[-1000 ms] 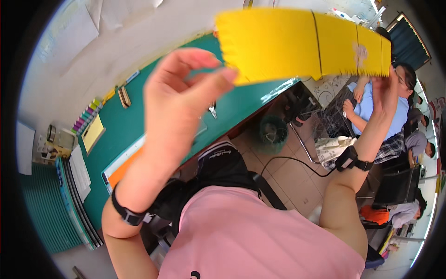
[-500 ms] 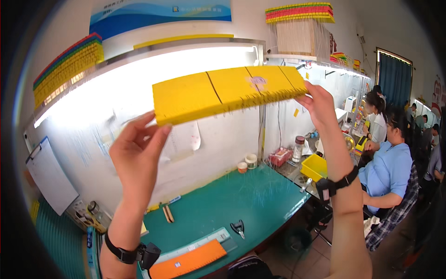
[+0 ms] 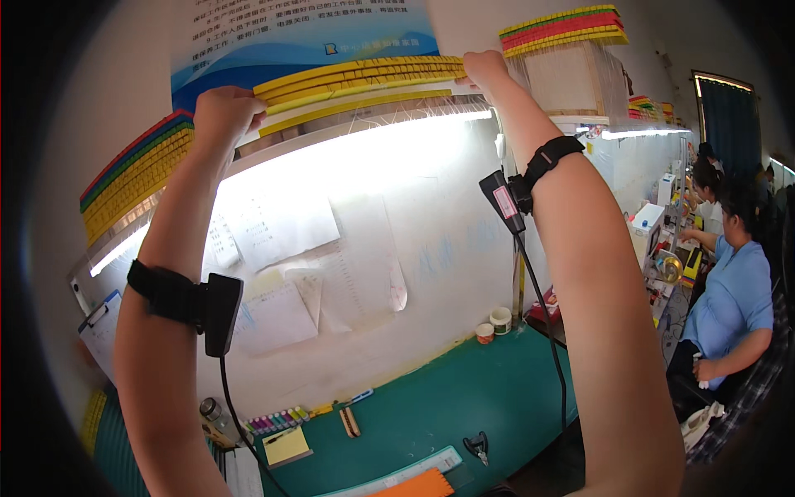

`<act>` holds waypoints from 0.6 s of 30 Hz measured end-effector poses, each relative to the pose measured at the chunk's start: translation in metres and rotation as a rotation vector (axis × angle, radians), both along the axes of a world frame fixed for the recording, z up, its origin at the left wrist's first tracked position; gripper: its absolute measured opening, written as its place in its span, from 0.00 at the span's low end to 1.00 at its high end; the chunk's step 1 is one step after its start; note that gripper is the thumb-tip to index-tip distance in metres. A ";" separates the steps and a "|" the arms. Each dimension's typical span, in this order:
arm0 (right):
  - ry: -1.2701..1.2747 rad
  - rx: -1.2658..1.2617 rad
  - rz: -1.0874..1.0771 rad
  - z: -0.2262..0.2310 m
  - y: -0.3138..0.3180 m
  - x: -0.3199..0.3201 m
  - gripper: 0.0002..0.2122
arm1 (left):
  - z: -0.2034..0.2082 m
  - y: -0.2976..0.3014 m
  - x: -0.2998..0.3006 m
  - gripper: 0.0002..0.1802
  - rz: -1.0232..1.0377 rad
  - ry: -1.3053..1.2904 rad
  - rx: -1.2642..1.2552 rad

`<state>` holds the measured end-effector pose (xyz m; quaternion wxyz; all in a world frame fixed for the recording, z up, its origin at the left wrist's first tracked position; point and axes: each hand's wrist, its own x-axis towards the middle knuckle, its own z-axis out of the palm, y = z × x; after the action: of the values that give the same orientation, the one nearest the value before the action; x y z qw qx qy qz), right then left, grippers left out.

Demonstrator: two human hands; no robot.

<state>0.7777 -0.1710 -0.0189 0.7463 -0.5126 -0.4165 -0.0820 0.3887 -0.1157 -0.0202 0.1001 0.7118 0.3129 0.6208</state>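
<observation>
Both my arms reach up to the shelf above the bright lamp. A stack of long yellow boards (image 3: 358, 79) spans between my hands, its notched, layered edge facing me. My left hand (image 3: 224, 118) is closed on the left end, and my right hand (image 3: 487, 73) grips the right end. Just below the stack, another yellow strip (image 3: 352, 114) lies along the shelf, with fine pale strands around it. Whether the held stack rests on the shelf, I cannot tell.
Stacked coloured boards (image 3: 141, 176) sit at the shelf's left; more boards (image 3: 563, 30) top a box at right. On the green table (image 3: 397, 422) lie pliers (image 3: 476, 447), an orange board (image 3: 418, 483), a notepad (image 3: 287, 446) and small tubs (image 3: 499, 320). A co-worker (image 3: 729, 290) sits at right.
My hands have lifted the yellow boards up and away, from over the table to shelf height. The stack now shows its layered edge instead of its broad face. My view has tilted upward.
</observation>
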 end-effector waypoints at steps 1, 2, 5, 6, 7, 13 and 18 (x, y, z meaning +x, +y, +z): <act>-0.033 -0.071 -0.026 -0.006 0.010 -0.005 0.20 | 0.001 0.017 0.000 0.08 0.030 0.011 0.002; -0.032 -0.062 -0.024 -0.008 0.015 -0.002 0.20 | 0.003 0.026 0.003 0.08 0.033 0.012 0.011; -0.175 -0.186 -0.174 -0.016 0.026 0.012 0.24 | 0.003 0.041 0.012 0.07 0.282 0.188 0.136; -0.173 -0.188 -0.173 -0.016 0.029 0.016 0.24 | 0.001 0.045 0.015 0.07 0.283 0.191 0.134; -0.217 -0.214 -0.150 -0.015 0.034 0.021 0.24 | -0.002 0.045 0.016 0.07 0.352 0.239 0.186; -0.280 -0.154 0.012 -0.023 0.043 0.025 0.24 | -0.007 0.055 0.017 0.13 0.360 0.208 0.143; -0.259 -0.209 0.013 -0.028 0.029 0.006 0.23 | -0.003 0.058 0.008 0.19 0.481 0.305 0.230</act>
<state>0.7832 -0.1421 -0.0469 0.6294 -0.5699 -0.5190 -0.0986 0.3962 -0.0577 -0.0231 -0.1789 0.7091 0.4115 0.5439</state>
